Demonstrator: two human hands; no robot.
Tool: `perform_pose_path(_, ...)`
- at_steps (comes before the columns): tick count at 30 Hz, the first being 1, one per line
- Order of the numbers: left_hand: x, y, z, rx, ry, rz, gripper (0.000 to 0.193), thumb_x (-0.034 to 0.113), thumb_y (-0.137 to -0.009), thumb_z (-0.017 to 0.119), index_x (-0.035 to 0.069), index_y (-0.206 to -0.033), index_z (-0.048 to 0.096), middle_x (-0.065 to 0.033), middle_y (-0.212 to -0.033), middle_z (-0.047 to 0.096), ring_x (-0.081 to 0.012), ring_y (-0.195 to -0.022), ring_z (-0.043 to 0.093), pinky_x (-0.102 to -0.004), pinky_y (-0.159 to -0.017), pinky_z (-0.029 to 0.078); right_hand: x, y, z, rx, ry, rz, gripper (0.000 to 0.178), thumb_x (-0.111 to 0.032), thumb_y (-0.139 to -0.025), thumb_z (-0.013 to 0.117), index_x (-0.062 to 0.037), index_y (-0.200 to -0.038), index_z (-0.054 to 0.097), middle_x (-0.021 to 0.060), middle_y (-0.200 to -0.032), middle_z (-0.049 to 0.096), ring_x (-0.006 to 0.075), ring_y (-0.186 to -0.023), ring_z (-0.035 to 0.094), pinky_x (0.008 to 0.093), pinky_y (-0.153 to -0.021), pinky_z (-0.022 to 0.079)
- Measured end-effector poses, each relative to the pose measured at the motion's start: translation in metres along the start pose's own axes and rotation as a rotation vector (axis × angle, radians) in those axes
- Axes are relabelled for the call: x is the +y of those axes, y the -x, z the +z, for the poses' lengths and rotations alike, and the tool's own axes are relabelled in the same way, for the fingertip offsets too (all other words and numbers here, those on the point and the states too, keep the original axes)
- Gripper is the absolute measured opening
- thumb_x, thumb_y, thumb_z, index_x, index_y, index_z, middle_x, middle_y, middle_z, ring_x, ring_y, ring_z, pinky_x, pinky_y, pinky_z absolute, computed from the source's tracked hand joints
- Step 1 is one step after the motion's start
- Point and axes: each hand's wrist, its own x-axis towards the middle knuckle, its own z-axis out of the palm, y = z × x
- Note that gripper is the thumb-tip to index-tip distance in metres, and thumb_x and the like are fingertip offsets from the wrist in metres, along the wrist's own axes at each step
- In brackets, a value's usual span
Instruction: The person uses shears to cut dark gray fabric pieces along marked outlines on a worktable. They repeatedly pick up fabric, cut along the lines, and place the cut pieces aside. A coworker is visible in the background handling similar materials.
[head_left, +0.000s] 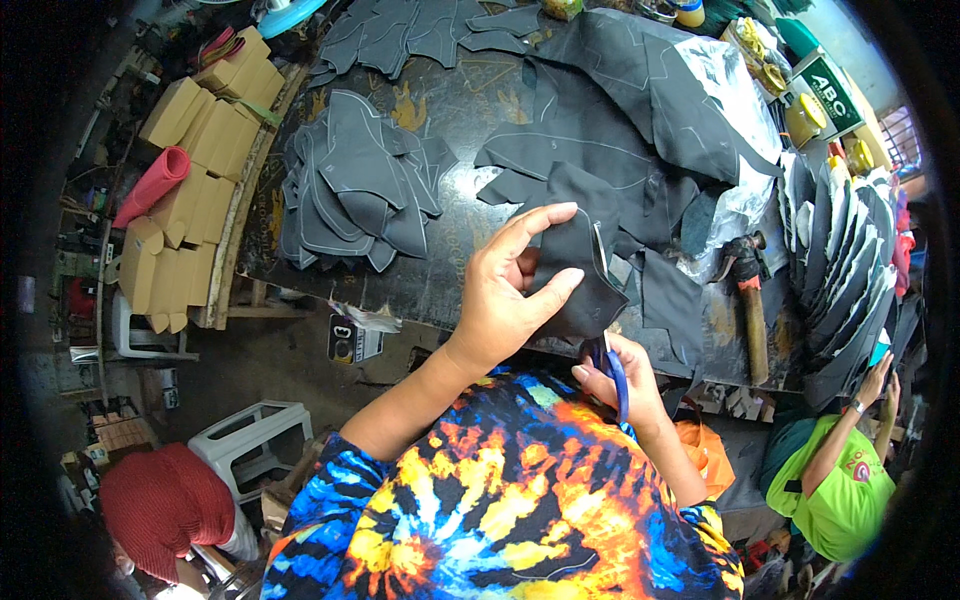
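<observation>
My left hand (pixel 500 290) pinches a black leather piece (pixel 572 240) between thumb and fingers, above the near edge of the dark table. Its right side has a pale slit or line along the edge. In my right hand (pixel 640 378) is a pair of scissors (pixel 618 378) with blue handles, just below the leather; the blades are mostly hidden. A pile of cut dark pieces with white outlines (pixel 360 185) lies left of my hands. Beyond them spread larger marked black sheets (pixel 610 90). Several small scraps lie under and beside the held piece.
A hammer (pixel 750 310) with a wooden handle lies on the right, beside a fanned stack of dark pieces (pixel 835 260). Cardboard boxes (pixel 190 210) and a pink roll (pixel 155 185) line the left. A co-worker in a lime shirt (pixel 840 490) works at lower right; a grey stool (pixel 255 440) stands lower left.
</observation>
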Motion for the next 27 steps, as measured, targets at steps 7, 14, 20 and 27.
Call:
perform_pose_path(7, -0.012, 0.011, 0.014, 0.038, -0.063, 0.091, 0.052, -0.009, -0.084, 0.068, 0.001, -0.134, 0.056, -0.0089, -0.136, 0.053, -0.0114, -0.101, 0.064, -0.0236, -0.083, 0.055, 0.000, -0.008, 0.002, 0.009, -0.185, -0.056, 0.031, -0.010, -0.088, 0.073, -0.0016, -0.115, 0.062, 0.0005, -0.105, 0.065, 0.0090, -0.095, 0.058, 0.0268, -0.087, 0.048)
perform_pose_path(14, -0.012, 0.015, 0.017, 0.069, -0.004, 0.080, 0.051, -0.009, -0.085, 0.068, 0.001, -0.134, 0.056, -0.0085, -0.136, 0.052, -0.0102, -0.099, 0.063, -0.0235, -0.085, 0.055, -0.001, -0.012, 0.005, 0.029, -0.109, -0.037, 0.039, -0.006, -0.089, 0.070, 0.0005, -0.126, 0.059, 0.0036, -0.118, 0.065, 0.0113, -0.107, 0.058, 0.0294, -0.098, 0.045)
perform_pose_path(20, -0.009, 0.012, 0.006, -0.001, 0.016, 0.010, 0.051, -0.011, -0.084, 0.067, 0.000, -0.134, 0.057, -0.0081, -0.138, 0.052, -0.0117, -0.106, 0.062, -0.0247, -0.089, 0.054, -0.006, -0.004, -0.009, -0.037, -0.076, -0.038, 0.037, -0.006, -0.089, 0.069, 0.0002, -0.125, 0.059, 0.0036, -0.116, 0.065, 0.0094, -0.107, 0.057, 0.0278, -0.096, 0.045)
perform_pose_path(27, -0.010, 0.016, 0.008, -0.050, 0.020, -0.004, 0.052, -0.011, -0.083, 0.067, 0.001, -0.133, 0.058, -0.0096, -0.139, 0.051, -0.0145, -0.113, 0.060, -0.0269, -0.093, 0.053, -0.007, -0.014, -0.008, -0.104, -0.165, -0.179, 0.053, -0.009, -0.089, 0.067, 0.0020, -0.137, 0.048, 0.0065, -0.123, 0.061, 0.0124, -0.111, 0.057, 0.0285, -0.098, 0.045)
